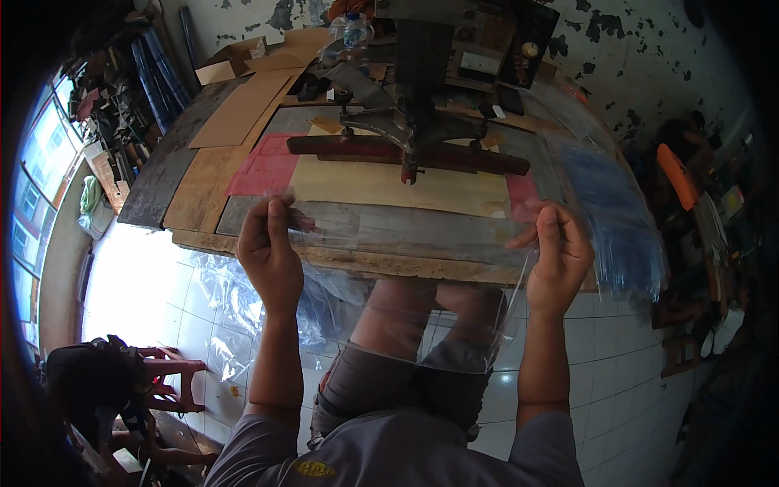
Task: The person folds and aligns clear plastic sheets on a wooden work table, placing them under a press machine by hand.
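A clear plastic sheet (406, 316) is stretched between my two hands and hangs over the table's front edge, in front of my thighs. My left hand (272, 252) pinches its left upper corner between thumb and fingers. At the other upper corner, my right hand (560, 256) has the same kind of pinch. Just beyond them stands a press with a dark red bar (341, 148), raised over a cream-coloured sheet (349, 185) on the worktable. Pink pieces (258, 166) show at both ends of the cream sheet. Whether the plastic is one layer or a bag, I cannot tell.
A pile of clear bluish plastic (613, 215) drapes over the table's right side. Crumpled clear plastic (231, 312) lies below the front edge at left. Cardboard (239, 114) and a plastic bottle (355, 34) are at the back. A red stool (178, 377) stands at lower left.
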`<state>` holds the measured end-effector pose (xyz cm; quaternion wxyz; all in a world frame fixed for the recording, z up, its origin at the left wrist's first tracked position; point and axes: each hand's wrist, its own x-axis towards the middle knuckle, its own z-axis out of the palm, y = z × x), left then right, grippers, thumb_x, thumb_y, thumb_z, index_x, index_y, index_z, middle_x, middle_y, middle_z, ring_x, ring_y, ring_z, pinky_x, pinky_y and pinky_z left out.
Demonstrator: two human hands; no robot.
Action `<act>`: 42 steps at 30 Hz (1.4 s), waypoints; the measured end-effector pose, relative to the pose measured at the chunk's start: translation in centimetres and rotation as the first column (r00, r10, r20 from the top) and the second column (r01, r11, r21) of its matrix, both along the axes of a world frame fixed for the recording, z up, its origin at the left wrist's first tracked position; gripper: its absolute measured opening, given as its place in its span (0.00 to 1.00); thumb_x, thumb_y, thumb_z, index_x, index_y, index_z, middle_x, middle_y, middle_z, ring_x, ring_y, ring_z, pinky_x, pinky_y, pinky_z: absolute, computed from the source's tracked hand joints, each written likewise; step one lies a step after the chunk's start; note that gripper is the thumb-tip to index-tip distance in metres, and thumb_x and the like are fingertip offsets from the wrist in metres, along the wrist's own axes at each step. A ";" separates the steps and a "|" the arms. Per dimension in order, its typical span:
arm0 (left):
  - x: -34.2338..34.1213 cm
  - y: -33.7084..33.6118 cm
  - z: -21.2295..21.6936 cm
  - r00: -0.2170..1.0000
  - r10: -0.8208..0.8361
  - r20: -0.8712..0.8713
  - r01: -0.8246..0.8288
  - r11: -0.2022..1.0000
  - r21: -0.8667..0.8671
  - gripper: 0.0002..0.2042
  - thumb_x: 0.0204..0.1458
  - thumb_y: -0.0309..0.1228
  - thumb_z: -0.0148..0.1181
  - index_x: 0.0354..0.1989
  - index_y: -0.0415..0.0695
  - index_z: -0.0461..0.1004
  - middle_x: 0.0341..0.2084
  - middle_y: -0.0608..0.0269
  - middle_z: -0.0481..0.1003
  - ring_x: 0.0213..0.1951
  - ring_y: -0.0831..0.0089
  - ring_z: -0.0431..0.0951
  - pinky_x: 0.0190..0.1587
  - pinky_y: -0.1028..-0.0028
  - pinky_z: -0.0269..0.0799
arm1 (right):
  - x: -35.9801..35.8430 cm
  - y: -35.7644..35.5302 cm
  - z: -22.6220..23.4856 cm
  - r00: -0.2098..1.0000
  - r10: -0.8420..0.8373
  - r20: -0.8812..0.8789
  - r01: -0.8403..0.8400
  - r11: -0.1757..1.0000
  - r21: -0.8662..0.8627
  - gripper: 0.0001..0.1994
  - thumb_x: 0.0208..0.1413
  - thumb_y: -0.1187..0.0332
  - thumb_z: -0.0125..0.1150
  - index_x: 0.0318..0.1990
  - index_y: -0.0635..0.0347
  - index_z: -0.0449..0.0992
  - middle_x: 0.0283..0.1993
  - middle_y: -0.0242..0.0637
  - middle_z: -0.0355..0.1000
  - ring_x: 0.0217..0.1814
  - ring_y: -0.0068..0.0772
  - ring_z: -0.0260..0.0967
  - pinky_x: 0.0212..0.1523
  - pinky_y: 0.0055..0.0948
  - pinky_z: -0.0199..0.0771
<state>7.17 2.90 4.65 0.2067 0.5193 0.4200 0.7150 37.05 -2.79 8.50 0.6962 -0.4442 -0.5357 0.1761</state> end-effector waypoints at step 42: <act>-1.0 17.7 -5.1 0.712 -0.479 -0.513 0.074 0.778 -0.624 0.11 0.59 0.33 0.65 0.41 0.36 0.79 0.22 0.55 0.81 0.24 0.72 0.81 0.30 0.70 0.75 | 7.8 17.6 -11.3 0.873 0.043 0.486 0.237 0.833 -0.500 0.09 0.54 0.68 0.70 0.37 0.66 0.84 0.27 0.37 0.79 0.29 0.24 0.75 0.32 0.29 0.70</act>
